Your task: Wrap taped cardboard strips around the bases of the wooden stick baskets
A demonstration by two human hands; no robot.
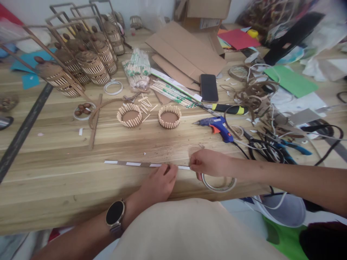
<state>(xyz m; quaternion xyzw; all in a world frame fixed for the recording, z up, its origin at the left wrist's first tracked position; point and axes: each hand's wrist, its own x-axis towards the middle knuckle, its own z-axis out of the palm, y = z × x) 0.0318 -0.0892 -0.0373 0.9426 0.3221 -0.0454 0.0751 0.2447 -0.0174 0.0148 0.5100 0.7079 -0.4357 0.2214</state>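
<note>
The strip [121, 163] lies across the lower middle of the frame, with white pieces spaced along it and bare brown between. That part looks well advanced, though the hands hide some of it. The left hand [162, 182] presses bunched fingers on the strip; its grip I cannot tell. The right hand [205, 161] pinches narrowly at the right end, holding the tape roll [221, 189]. Two peg rings [129, 121] [169, 123] at centre look fully pegged. The label on the box [207, 9], top centre, is unreadable.

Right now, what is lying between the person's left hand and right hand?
In the head view, a white piece of the narrow brown strip lies between the left hand and the right hand.
</note>
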